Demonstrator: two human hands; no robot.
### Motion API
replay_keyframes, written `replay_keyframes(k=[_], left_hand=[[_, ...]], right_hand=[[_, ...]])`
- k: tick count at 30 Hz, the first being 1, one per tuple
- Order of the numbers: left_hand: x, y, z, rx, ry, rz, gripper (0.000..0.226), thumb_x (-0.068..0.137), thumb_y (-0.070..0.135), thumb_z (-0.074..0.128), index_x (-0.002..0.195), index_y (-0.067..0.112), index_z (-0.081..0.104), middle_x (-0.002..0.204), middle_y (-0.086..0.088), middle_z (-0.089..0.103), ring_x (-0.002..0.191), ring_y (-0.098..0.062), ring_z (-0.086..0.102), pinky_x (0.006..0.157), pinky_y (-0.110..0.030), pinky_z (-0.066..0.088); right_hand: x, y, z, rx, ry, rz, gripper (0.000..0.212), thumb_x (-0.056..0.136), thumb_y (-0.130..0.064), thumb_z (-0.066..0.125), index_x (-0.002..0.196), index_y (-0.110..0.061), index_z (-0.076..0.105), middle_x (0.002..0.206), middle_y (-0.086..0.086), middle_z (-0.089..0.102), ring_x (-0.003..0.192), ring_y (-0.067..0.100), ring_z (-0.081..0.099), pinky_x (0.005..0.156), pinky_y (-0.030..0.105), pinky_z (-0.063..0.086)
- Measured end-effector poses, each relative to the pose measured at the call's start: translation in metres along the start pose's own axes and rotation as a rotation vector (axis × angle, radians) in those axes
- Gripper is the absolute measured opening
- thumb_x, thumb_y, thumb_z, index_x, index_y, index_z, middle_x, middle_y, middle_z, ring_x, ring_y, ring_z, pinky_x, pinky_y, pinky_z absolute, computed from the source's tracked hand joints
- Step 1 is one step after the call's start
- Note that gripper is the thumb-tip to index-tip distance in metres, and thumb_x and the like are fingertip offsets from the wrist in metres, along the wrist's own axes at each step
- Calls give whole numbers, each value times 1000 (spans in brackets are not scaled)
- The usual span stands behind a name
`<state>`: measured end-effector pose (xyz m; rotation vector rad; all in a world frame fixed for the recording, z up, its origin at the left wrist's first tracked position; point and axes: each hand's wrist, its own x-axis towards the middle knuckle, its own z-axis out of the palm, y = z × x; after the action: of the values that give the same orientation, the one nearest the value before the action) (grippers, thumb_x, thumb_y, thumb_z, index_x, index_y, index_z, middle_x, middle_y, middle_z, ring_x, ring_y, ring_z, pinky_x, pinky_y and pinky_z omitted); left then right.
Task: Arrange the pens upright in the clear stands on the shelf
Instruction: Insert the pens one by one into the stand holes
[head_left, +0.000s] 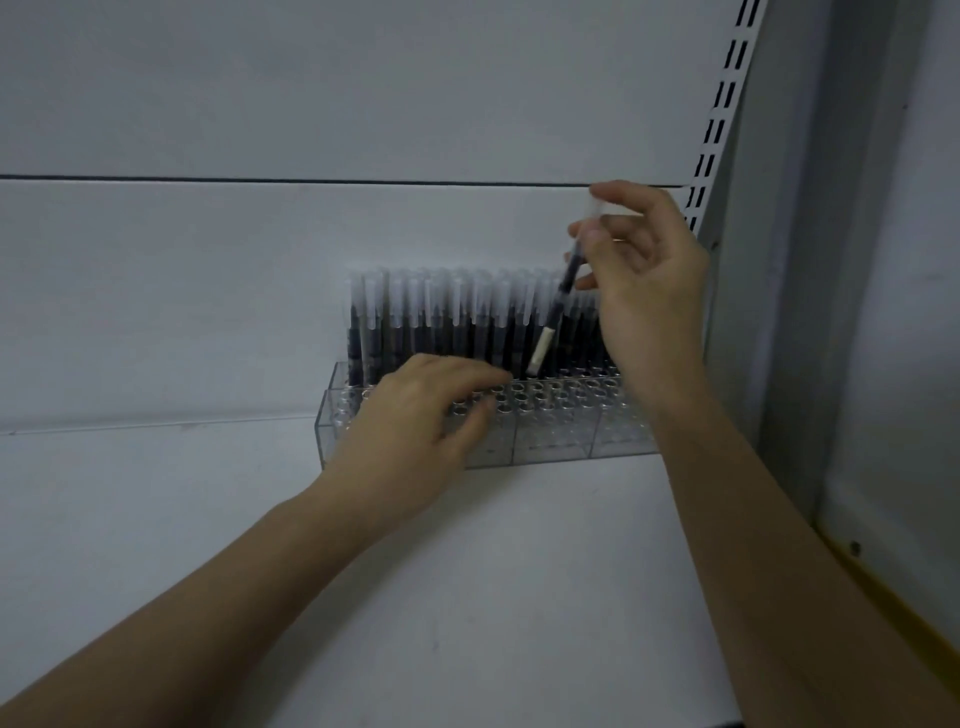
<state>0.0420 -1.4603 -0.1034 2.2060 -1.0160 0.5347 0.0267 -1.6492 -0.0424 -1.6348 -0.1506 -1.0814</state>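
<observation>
A clear stand (550, 441) with rows of round holes sits on the white shelf against the back panel. Several black pens with frosted caps (441, 322) stand upright in its rear rows. My right hand (644, 280) pinches the capped top of one black pen (558, 306), which tilts down to the left, its pale lower end just above the holes near the middle. My left hand (415, 431) rests on the front left part of the stand, fingers spread over the empty holes.
The white shelf surface (467, 597) spreads in front of the stand. A slotted upright rail (722, 104) runs up the right side, next to a grey side wall. A yellow edge (893, 613) shows at the lower right.
</observation>
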Motion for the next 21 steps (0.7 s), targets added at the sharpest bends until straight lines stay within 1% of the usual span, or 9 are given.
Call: replay_keyframes(k=[2,4,6,8,11,16,19,21], left_hand=[[-1,-5,5,186,-84,88,44,91,37,41,121,24,70,121,11,67,113,-16,58,93,-40,50],[-2,-9,10,268,-119,111,45,87,36,43,122,23,70,121,5,68,110,-24,62,86,-46,54],[-2,-13,11,338,-108,123,39,86,29,56,121,22,70,119,3,69,107,-27,64,82,-45,53],[-2,-16,13,380,-93,124,39,84,21,69,123,22,69,118,1,68,106,-29,64,81,-45,51],[-1,-17,14,390,-85,110,43,82,18,76,124,22,68,118,0,68,105,-30,63,80,-45,51],[-1,-18,15,399,-55,122,40,83,20,75,123,22,69,117,0,68,104,-29,63,79,-43,49],[0,-18,17,405,-42,115,38,83,25,64,121,24,70,116,1,68,103,-29,63,78,-42,49],[1,-18,18,418,-29,101,39,80,28,59,118,27,72,114,2,70,102,-27,64,76,-41,49]], right_hand=[[3,5,-5,-59,47,-6,22,97,-11,59,113,-25,63,101,0,68,94,13,67,83,44,59],[6,9,-9,-100,80,-1,19,99,-15,58,115,-24,64,99,-7,65,92,14,66,81,43,59],[7,11,-11,-137,87,1,18,100,-16,57,116,-22,64,97,-10,63,90,15,66,78,40,60],[8,13,-12,-158,80,4,18,100,-16,57,115,-21,65,97,-8,63,87,15,66,76,38,60],[8,14,-11,-177,59,6,17,99,-16,58,113,-24,65,96,-9,63,87,15,66,77,38,60],[8,14,-10,-188,47,-7,16,99,-16,59,111,-24,65,97,-6,64,89,16,67,78,40,59],[8,15,-10,-202,47,-18,16,99,-16,59,111,-24,64,99,-4,65,89,16,67,77,39,60],[9,15,-10,-194,48,-19,16,98,-15,59,111,-22,64,99,-2,65,88,17,68,75,37,60]])
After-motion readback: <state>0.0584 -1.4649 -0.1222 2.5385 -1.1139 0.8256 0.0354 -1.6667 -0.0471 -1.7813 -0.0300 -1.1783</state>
